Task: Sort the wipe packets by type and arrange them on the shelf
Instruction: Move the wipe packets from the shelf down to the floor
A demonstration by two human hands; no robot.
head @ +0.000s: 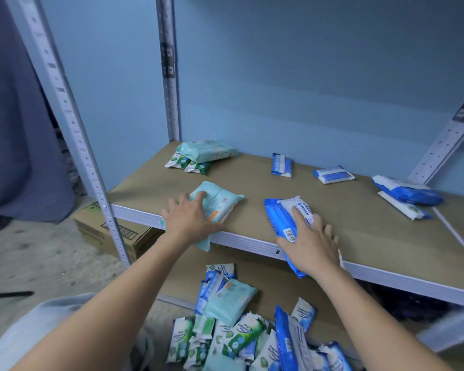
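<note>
On the brown shelf board [359,223] my left hand [188,220] lies flat on a teal wipe packet [220,204] that overhangs the front edge. My right hand [311,245] presses with straight fingers on a large blue packet [279,220] and a small white-and-blue packet [302,207] lying on it; the blue one also sticks out over the edge. At the back left sit another teal packet [209,151] and two green-white packets [188,164]. Blue packets [281,164] [332,174] [410,191] lie toward the back right.
A mixed pile of wipe packets [239,330] lies on the lower shelf below my arms. Grey perforated uprights [73,124] [169,68] frame the shelf. A cardboard box [110,231] stands on the floor at left. A blue wall is behind.
</note>
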